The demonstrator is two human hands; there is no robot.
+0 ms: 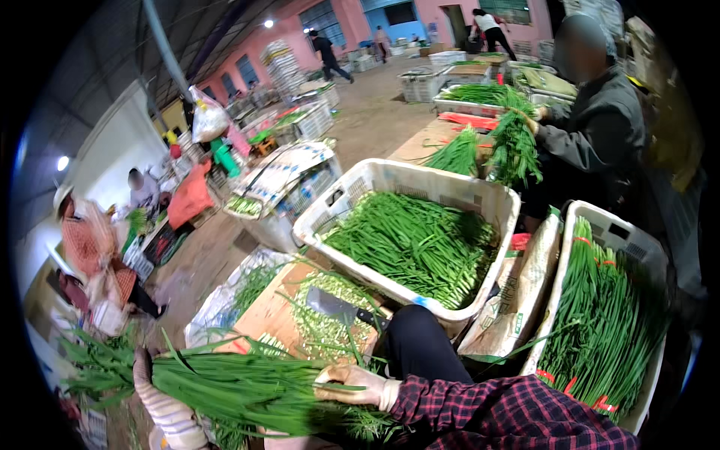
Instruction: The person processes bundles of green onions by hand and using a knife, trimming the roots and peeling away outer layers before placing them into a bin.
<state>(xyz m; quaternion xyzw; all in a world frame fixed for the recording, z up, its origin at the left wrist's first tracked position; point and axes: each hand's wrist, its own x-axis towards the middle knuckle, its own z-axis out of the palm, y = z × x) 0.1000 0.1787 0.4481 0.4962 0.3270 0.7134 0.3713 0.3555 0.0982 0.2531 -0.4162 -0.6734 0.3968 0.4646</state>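
Note:
A long bunch of green garlic chives lies across my lap, its leaf ends spreading to the left. At its right end my right hand, in a pale glove, is closed round the stalks. My left hand, below a striped cuff, grips the leafy part; some of its fingers are hidden by leaves. Just beyond the bunch, a cleaver with a dark handle rests on a wooden board strewn with cut pale stalk ends.
A white crate of loose chives stands ahead, and another crate on my right holds bundles with red ties. Between them lies a printed sack. A co-worker at the far right holds chives. Other people and crates stand farther back.

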